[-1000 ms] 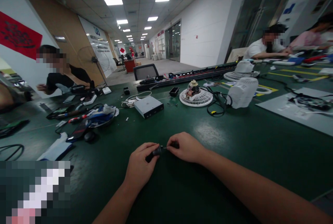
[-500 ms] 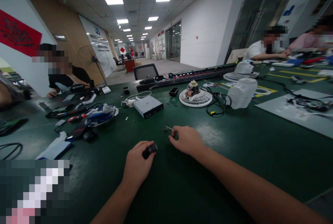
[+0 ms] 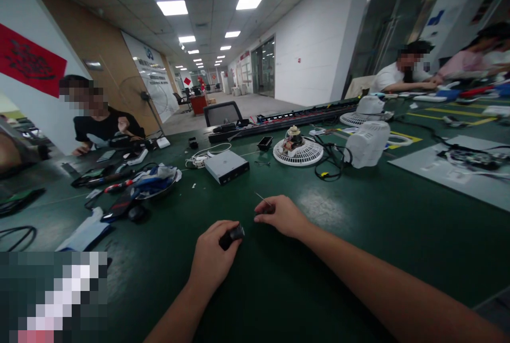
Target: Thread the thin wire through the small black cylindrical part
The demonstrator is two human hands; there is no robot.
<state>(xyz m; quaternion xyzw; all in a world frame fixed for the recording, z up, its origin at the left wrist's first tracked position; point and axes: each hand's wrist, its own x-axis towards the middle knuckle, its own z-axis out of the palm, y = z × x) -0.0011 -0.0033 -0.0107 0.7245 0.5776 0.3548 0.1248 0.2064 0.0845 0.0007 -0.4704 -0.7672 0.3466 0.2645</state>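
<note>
My left hand [image 3: 212, 255] is curled round a short black handle [image 3: 231, 236] whose end pokes out past my thumb. My right hand [image 3: 279, 216] sits a little to the right and farther out, pinching a thin metal bit [image 3: 263, 199] that points up and to the left. The two hands are apart, both just above the dark green table [image 3: 358, 237]. The handle and the bit do not touch.
A grey drive box [image 3: 227, 166] lies beyond my hands. A white fan grille with a motor [image 3: 298, 151] and a white fan housing [image 3: 367, 143] stand farther right. Tools, cloth and cables [image 3: 131, 186] pile at the left. Other people sit at the table's far left and far right.
The bit and handle were joined between my hands a second ago. My right hand drew the thin bit out and moved away to the right; my left hand kept the handle.
</note>
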